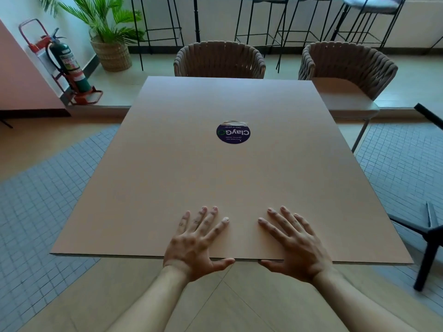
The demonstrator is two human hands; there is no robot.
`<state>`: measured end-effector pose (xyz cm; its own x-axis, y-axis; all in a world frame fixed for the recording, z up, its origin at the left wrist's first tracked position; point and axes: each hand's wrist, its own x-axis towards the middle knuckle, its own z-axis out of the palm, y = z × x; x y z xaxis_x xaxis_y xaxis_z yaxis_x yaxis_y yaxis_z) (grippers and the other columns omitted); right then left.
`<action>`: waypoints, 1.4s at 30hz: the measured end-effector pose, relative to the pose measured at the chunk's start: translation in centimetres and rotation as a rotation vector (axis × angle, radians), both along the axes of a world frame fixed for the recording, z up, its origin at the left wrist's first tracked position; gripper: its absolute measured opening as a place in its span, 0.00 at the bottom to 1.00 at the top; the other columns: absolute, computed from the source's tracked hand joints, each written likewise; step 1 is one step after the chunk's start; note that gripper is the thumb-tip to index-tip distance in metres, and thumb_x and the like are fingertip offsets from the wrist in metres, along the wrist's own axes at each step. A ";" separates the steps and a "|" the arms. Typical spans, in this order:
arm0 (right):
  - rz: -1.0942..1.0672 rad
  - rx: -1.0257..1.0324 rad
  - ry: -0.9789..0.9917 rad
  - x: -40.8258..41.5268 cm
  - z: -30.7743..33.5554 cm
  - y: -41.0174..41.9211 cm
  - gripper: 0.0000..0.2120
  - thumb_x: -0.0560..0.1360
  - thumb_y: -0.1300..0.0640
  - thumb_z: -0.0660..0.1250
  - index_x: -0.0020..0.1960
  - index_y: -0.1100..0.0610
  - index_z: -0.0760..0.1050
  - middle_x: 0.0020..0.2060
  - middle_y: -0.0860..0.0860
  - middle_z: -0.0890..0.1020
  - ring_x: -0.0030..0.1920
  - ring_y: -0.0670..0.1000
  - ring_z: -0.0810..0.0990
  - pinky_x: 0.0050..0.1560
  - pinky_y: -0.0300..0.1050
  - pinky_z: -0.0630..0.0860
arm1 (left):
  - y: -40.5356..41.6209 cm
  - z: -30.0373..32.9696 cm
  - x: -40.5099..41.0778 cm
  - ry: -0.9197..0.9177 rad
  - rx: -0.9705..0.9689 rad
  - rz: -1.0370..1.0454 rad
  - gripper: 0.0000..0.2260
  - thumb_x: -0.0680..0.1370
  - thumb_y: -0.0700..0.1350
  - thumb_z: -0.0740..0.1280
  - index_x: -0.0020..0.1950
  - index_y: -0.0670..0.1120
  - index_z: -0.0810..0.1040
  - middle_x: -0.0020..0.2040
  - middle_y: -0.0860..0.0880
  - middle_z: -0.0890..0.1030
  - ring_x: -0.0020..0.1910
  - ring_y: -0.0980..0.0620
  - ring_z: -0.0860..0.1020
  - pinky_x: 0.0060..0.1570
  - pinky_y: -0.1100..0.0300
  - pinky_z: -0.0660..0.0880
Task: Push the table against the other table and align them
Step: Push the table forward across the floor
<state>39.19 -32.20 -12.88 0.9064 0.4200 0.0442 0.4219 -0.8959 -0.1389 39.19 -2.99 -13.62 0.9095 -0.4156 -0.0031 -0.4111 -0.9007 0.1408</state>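
A tan rectangular table with a round dark blue sticker fills the middle of the view. My left hand and my right hand rest side by side on its near edge. Their fingers lie spread flat on the top and the thumbs hook at the edge's underside. A second tan table shows past the far right corner, partly hidden by the first. Whether the two tops touch I cannot tell; the second's near edge sits well back from mine.
Two woven chairs stand beyond the far edge. A black chair stands close on the right. A fire extinguisher on a red stand and a potted plant are at the back left, and bar stools line the far wall.
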 end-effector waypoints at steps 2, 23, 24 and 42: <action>0.003 -0.009 0.019 1.6 -0.1 -0.7 0.45 0.67 0.22 0.60 0.78 0.41 0.58 0.78 0.48 0.60 0.78 0.56 0.58 0.74 0.57 0.58 | -0.6 -0.1 1.3 0.014 0.003 0.009 0.42 0.71 0.78 0.51 0.78 0.56 0.61 0.79 0.48 0.60 0.78 0.45 0.59 0.72 0.39 0.55; 0.054 0.018 0.028 11.9 0.3 -2.1 0.47 0.65 0.22 0.62 0.77 0.44 0.62 0.77 0.50 0.64 0.77 0.57 0.62 0.71 0.58 0.60 | -2.5 0.8 10.3 0.055 0.004 0.045 0.41 0.70 0.78 0.55 0.77 0.56 0.65 0.78 0.47 0.63 0.76 0.44 0.63 0.69 0.40 0.56; 0.057 0.007 0.026 12.1 0.5 -2.1 0.47 0.65 0.22 0.62 0.77 0.44 0.62 0.77 0.50 0.64 0.76 0.57 0.62 0.71 0.58 0.60 | -2.5 1.0 10.5 0.045 0.010 0.049 0.41 0.70 0.78 0.55 0.77 0.56 0.65 0.78 0.47 0.63 0.76 0.44 0.62 0.69 0.40 0.56; -0.022 -0.078 -0.009 12.0 0.4 3.2 0.45 0.65 0.22 0.62 0.76 0.44 0.65 0.76 0.50 0.66 0.75 0.64 0.63 0.70 0.60 0.60 | 3.4 0.5 11.5 0.048 0.061 0.045 0.43 0.71 0.79 0.51 0.79 0.54 0.59 0.79 0.47 0.60 0.77 0.41 0.59 0.71 0.41 0.54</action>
<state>51.17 -28.97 -12.46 0.9153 0.4024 0.0201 0.4028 -0.9130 -0.0651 50.67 0.39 -13.09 0.9256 -0.3717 -0.0713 -0.3637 -0.9257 0.1041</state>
